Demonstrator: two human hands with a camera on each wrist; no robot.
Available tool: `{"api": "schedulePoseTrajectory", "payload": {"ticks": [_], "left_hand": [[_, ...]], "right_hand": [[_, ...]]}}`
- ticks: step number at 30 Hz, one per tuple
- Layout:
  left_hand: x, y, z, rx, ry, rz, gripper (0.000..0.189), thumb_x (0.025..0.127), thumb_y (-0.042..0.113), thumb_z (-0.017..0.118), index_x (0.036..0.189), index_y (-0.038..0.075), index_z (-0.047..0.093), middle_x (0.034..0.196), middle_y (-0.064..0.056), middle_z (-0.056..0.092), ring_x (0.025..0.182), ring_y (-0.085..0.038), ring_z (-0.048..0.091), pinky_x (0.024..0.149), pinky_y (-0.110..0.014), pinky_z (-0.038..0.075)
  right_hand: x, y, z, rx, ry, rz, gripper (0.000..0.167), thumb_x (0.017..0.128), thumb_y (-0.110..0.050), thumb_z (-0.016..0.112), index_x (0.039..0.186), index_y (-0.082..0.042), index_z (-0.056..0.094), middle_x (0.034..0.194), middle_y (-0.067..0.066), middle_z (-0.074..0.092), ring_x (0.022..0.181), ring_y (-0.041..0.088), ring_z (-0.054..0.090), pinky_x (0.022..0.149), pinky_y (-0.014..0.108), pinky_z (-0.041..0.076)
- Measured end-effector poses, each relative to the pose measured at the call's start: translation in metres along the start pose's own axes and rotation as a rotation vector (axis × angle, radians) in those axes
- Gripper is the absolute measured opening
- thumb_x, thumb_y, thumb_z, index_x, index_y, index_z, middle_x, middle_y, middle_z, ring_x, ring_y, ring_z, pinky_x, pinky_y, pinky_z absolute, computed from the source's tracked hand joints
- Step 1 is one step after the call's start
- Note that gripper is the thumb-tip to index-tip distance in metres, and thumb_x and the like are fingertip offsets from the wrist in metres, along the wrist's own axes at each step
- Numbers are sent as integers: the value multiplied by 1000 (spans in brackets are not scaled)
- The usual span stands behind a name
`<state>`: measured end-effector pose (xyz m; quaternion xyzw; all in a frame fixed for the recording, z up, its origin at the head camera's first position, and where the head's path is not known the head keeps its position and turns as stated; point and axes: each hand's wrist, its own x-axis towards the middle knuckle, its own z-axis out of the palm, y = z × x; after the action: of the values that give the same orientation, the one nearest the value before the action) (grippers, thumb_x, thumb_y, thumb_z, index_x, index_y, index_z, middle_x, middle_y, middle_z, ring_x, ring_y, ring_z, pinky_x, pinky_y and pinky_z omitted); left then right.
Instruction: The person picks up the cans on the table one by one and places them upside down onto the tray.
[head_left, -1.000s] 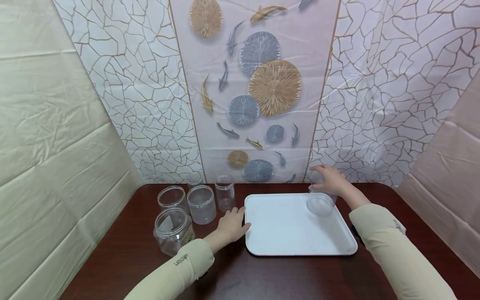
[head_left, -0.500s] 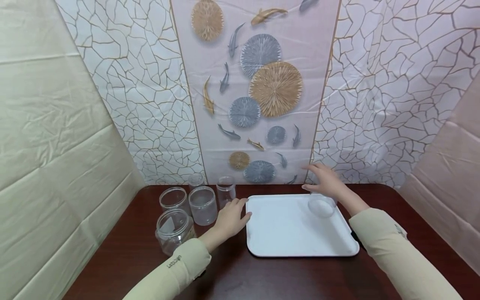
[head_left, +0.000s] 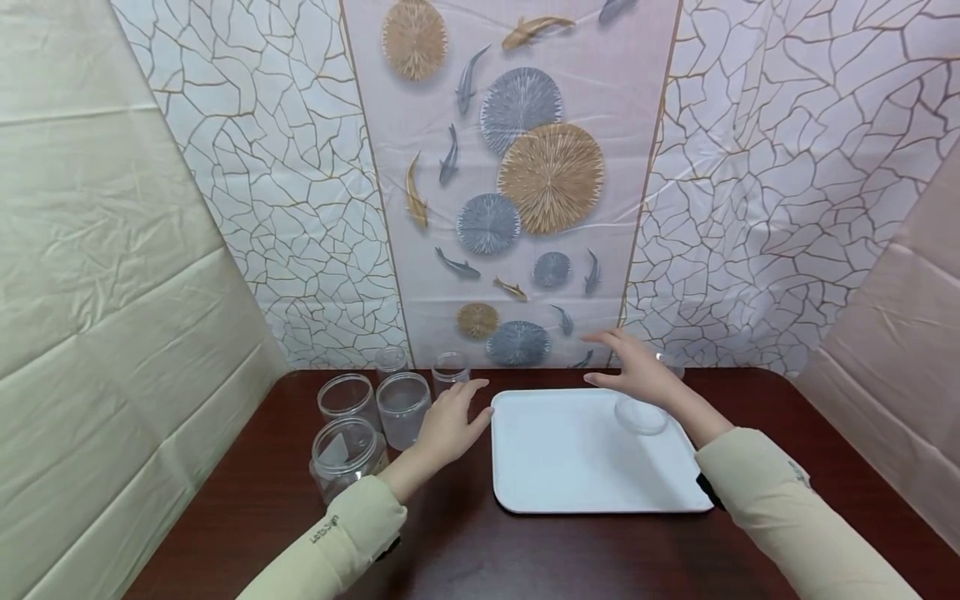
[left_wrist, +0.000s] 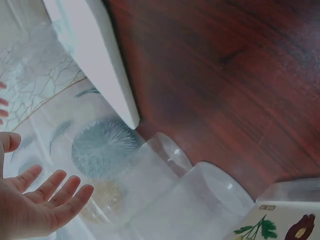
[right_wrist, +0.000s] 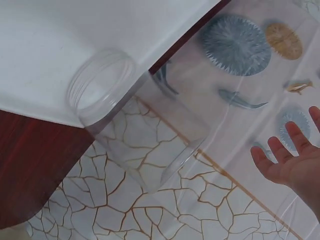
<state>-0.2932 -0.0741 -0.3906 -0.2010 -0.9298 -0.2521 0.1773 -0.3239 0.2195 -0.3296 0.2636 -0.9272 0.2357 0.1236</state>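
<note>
A clear plastic jar [right_wrist: 145,125] stands mouth down on the far right corner of the white tray [head_left: 570,458]. My right hand [head_left: 637,372] hovers beside this jar, fingers spread and apart from it, and hides part of it in the head view. My left hand [head_left: 447,423] hangs in the air between the tray's left edge and the group of jars, holding nothing. Nearest to it are a tall jar [head_left: 450,368], partly hidden behind the fingers, and a wide jar [head_left: 403,417]. In the left wrist view the left hand [left_wrist: 37,205] shows loosely spread fingers.
Left of the tray, several clear jars stand mouth up: a labelled one [head_left: 347,467] in front, a wide one [head_left: 347,398] behind it and a small one [head_left: 392,360] at the back. A patterned cloth [head_left: 517,192] hangs behind the dark wooden table [head_left: 540,554].
My right hand has come away from the jar and moved left. My left hand has left the tray's left edge, rising and shifting slightly left. The jar on the tray stays in place.
</note>
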Motion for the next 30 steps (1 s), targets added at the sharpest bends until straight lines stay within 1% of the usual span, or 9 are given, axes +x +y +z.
{"api": "schedulePoseTrajectory", "payload": {"ticks": [2,4,8,12,16,21,25,28,30], "left_hand": [[1,0,-3,-6,11,-3,42,91,28,61,130,13,55,115,-12,63,99,-29,62,78,-46,51],[2,-1,-5,-11,20,-3,42,91,28,61,130,14,55,113,-10,63,96,-28,62,77,-45,50],[4,-1,-12,-40,33,-7,43,91,28,61,131,14,54,111,-10,63,97,-28,62,78,-45,50],[5,0,-18,-88,40,2,44,91,28,61,131,11,54,117,-13,62,105,-30,60,86,-47,48],[5,0,-24,-110,52,-2,44,91,29,62,131,12,55,121,-14,61,109,-31,59,88,-48,47],[6,-1,-32,-126,101,12,42,90,28,62,127,9,57,120,-14,62,109,-31,59,88,-48,48],[5,-2,-38,-132,131,33,41,90,25,63,126,7,58,121,-13,62,112,-29,59,92,-48,46],[2,-4,-44,-152,134,15,41,89,25,64,127,9,57,119,-13,62,112,-29,58,93,-49,45],[0,-5,-48,-163,126,-4,42,90,26,64,128,11,57,118,-12,62,112,-30,58,93,-49,45]], "right_hand": [[-1,-2,1,26,3,12,56,85,-16,70,133,2,47,133,25,47,122,45,43,98,60,37],[-1,-3,1,54,5,22,56,85,-16,69,133,2,46,134,25,46,124,45,41,99,60,36],[-2,-7,5,79,16,15,57,86,-19,69,134,1,46,136,25,45,126,44,40,101,59,35],[-2,-12,9,79,38,1,56,85,-20,70,133,0,48,135,23,48,126,42,42,101,58,36],[-3,-18,12,96,58,0,55,85,-19,70,132,-1,49,133,22,50,124,41,44,99,57,38],[-6,-23,14,138,73,19,55,86,-20,70,134,-2,48,133,21,50,124,41,45,99,58,39],[-10,-25,15,158,88,24,56,86,-21,69,134,-2,48,132,21,50,120,39,47,94,54,43],[-13,-26,15,170,103,24,55,86,-19,69,134,-3,48,131,21,51,116,38,49,90,50,45],[-15,-26,16,186,110,29,55,86,-18,69,134,-3,48,132,20,51,116,38,49,91,50,45]]}}
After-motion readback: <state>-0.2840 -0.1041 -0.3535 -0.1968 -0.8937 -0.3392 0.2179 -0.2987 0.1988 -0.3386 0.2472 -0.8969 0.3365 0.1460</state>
